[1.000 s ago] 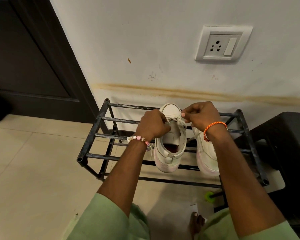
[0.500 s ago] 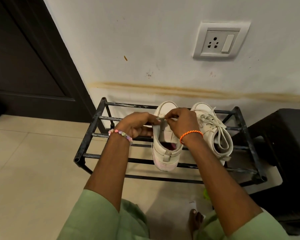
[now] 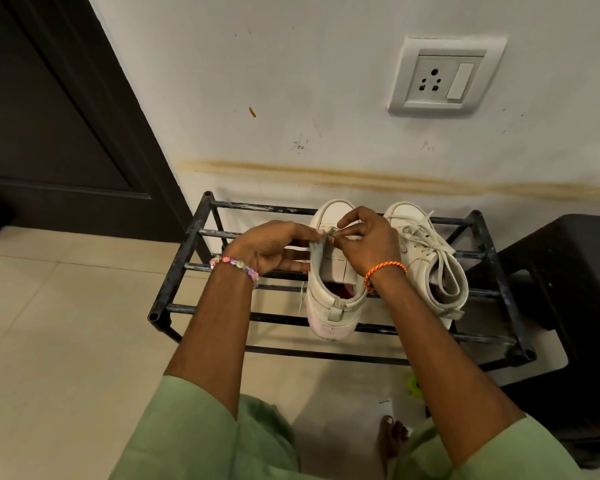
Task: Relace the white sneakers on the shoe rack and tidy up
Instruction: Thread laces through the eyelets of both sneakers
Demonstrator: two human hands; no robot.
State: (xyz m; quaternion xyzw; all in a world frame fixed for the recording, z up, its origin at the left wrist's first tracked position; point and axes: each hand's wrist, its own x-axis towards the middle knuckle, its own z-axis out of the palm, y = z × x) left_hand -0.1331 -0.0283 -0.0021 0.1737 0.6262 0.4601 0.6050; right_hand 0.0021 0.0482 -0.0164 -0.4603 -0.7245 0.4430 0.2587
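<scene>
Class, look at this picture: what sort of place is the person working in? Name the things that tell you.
Probably a home entryway or hallway. A low metal shoe rack with white sneakers stands against a scuffed wall, beside a dark door, on a tiled floor, below a wall socket.

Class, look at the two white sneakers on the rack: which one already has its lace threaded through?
The right sneaker, untouched, shows a crossed lace. The left sneaker, which both hands work on, shows none crossing its tongue.

Soft, even indoor light keeps the wall (image 3: 326, 81) bright and the door (image 3: 49, 116) dim, with faint shadows under the shoe rack (image 3: 177, 268), wide-angle bending at the edges, and sharp focus.
</scene>
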